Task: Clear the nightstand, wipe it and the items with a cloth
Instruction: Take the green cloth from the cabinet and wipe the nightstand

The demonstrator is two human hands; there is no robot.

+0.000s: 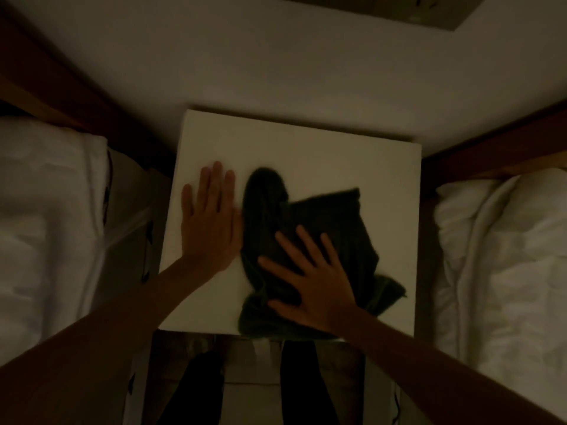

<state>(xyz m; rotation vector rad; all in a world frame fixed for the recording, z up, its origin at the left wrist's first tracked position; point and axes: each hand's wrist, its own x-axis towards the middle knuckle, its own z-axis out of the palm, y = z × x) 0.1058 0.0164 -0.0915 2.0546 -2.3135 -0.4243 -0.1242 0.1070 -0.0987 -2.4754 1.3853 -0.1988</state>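
White bedding (52,191) — both sides (503,240)

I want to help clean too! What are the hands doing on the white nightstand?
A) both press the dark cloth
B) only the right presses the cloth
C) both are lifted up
B: the right hand lies spread on the dark cloth; the left hand rests flat on the bare nightstand beside it.

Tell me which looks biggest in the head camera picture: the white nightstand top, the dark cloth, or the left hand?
1. Nightstand top, largest.
2. Dark cloth, which covers much of the top's right half.
3. Left hand, smallest, lying flat beside the cloth.
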